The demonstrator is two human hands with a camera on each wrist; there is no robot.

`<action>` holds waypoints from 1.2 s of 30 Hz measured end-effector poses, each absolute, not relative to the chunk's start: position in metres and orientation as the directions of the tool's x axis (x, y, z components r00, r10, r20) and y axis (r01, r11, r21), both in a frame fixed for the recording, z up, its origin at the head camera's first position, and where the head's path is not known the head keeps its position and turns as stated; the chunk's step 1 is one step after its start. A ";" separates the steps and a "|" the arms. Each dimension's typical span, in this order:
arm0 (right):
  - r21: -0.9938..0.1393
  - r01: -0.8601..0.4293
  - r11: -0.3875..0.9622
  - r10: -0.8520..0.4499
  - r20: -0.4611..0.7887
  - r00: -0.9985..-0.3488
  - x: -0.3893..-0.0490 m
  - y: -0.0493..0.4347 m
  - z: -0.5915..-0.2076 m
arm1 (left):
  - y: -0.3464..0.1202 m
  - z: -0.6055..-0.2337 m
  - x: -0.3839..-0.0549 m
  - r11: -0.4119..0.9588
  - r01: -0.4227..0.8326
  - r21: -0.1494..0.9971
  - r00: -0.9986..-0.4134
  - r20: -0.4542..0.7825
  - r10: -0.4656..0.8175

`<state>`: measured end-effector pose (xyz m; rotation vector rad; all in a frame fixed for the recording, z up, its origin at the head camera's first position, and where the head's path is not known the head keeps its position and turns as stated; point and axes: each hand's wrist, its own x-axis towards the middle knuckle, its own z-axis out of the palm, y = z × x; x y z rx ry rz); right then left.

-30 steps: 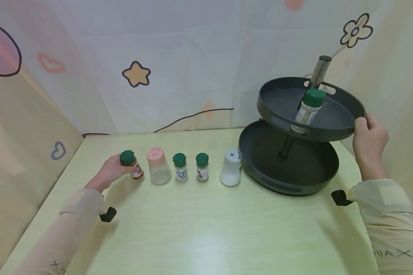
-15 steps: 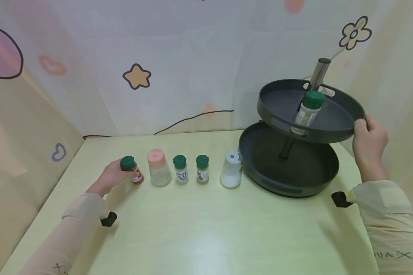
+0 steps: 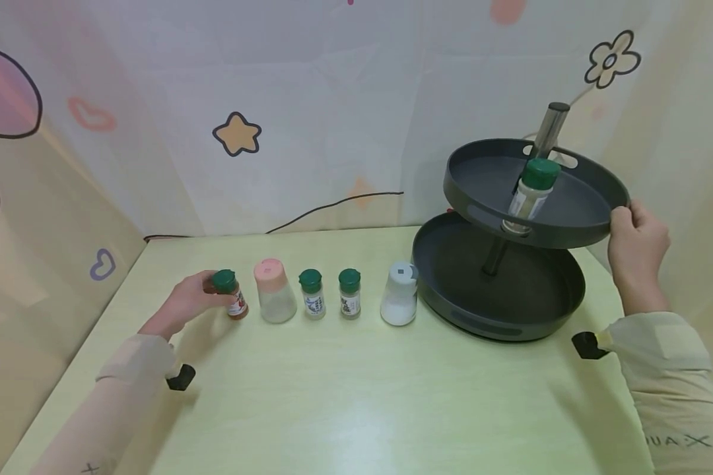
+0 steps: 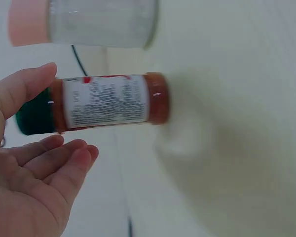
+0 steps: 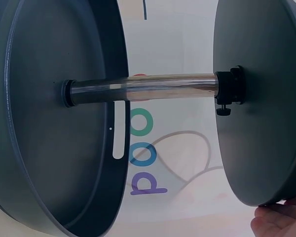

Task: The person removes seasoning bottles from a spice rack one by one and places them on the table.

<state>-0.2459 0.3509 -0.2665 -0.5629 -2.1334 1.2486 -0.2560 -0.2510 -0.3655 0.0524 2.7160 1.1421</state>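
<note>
A small spice jar (image 4: 108,101) with a green cap and reddish contents stands upright at the left of the table. My left hand (image 3: 191,298) is around its cap. In the left wrist view the thumb lies along the cap, while the other fingers (image 4: 71,163) are spread apart from the jar. At the right, my right hand (image 3: 638,254) grips the rim of the upper tray (image 3: 576,227) of a two-tier dark grey stand. A larger green-capped jar (image 3: 531,194) stands on that tray. Only the fingertips (image 5: 274,217) show in the right wrist view, under the tray's edge.
In a row right of the jar are a pink-capped shaker (image 3: 276,300), two small green-capped jars (image 3: 313,297) and a white-grey shaker (image 3: 399,297), close beside the lower tray (image 3: 481,320). A metal pole (image 5: 172,86) joins the tiers. A patterned curtain (image 3: 333,119) hangs behind.
My left hand has loosened from the reddish jar and drawn slightly left, its fingers opening. The jar stays in place. The right hand keeps its grip on the upper tray's rim.
</note>
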 end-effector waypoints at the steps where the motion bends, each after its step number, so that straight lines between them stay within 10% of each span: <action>1: -0.882 0.060 0.467 0.621 0.279 -0.733 -0.246 0.351 -0.267 | -0.251 -0.361 -0.255 0.707 -0.043 0.706 -0.979 -0.170 0.110; 36: -0.837 0.073 0.542 0.609 0.332 -0.720 -0.239 0.340 -0.261 | -0.167 -0.283 -0.218 0.717 0.252 0.650 -0.968 0.168 0.187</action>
